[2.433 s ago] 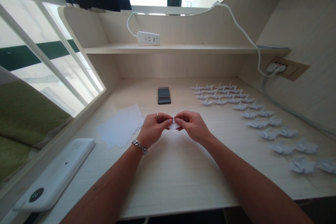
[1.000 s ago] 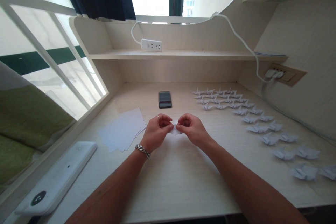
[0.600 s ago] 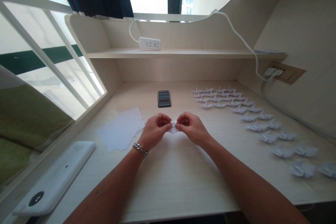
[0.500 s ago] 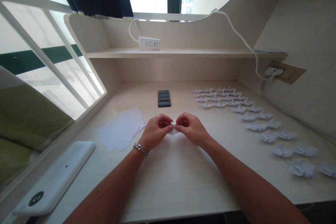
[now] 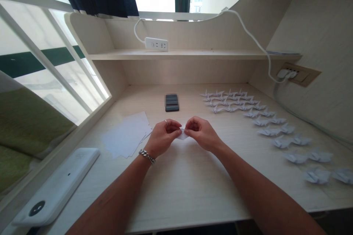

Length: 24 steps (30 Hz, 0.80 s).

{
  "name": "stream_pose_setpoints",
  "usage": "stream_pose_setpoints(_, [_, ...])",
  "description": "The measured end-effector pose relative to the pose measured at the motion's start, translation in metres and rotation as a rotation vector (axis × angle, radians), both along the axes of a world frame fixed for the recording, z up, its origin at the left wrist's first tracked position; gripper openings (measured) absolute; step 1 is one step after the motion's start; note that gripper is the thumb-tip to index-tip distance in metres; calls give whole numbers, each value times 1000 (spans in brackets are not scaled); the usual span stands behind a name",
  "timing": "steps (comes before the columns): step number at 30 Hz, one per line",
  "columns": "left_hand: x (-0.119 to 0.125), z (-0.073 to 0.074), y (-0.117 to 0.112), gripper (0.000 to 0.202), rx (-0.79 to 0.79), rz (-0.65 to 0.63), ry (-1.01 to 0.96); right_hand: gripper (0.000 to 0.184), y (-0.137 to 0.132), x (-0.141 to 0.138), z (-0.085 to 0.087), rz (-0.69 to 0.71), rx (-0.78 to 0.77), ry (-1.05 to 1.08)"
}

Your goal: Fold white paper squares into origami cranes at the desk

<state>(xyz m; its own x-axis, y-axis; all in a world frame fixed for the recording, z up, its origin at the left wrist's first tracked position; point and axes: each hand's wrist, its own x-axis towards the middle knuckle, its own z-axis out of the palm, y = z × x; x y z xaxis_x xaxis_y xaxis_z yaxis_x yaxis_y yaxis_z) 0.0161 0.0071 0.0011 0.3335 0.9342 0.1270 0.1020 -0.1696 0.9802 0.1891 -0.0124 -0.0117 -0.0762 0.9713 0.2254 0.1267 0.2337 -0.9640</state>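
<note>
Between my two hands, over the middle of the desk, is a small folded piece of white paper [image 5: 182, 135]. My left hand [image 5: 164, 134], with a ring and a chain bracelet, pinches its left side between thumb and fingers. On the opposite side my right hand [image 5: 201, 133] pinches it the same way. Fingers cover most of the paper, so its exact folded shape is hidden. Loose white paper sheets [image 5: 125, 136] lie left of my left hand. To the right stand rows of folded paper cranes [image 5: 259, 113].
A small dark object [image 5: 172, 102], partly blurred, lies behind my hands. A long white device [image 5: 59, 185] rests along the left edge. A power strip [image 5: 156, 44] sits on the shelf [image 5: 193, 57], and a white cable [image 5: 255, 40] runs down to a wall socket [image 5: 299, 74].
Both hands keep their pinch on the folded paper with barely any movement. The whole view has shifted very slightly.
</note>
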Motion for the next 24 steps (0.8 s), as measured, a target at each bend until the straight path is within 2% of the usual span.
stream_pose_setpoints(7, [2, -3, -2, 16, 49, 7, 46, 11, -2, -2, -2, 12, -6, -94])
stream_pose_setpoints(13, [-2, 2, 0, 22, -34, 30, 7, 14, 1, 4, 2, 73, -107, 77])
stream_pose_setpoints(18, [-2, 4, 1, 21, -37, 37, 21, 22, 1, 5, 5, 86, -210, 166])
stream_pose_setpoints(24, [-2, 1, 2, 13, -26, 0, 2, 20, 2, 2, -1, 74, -113, 83])
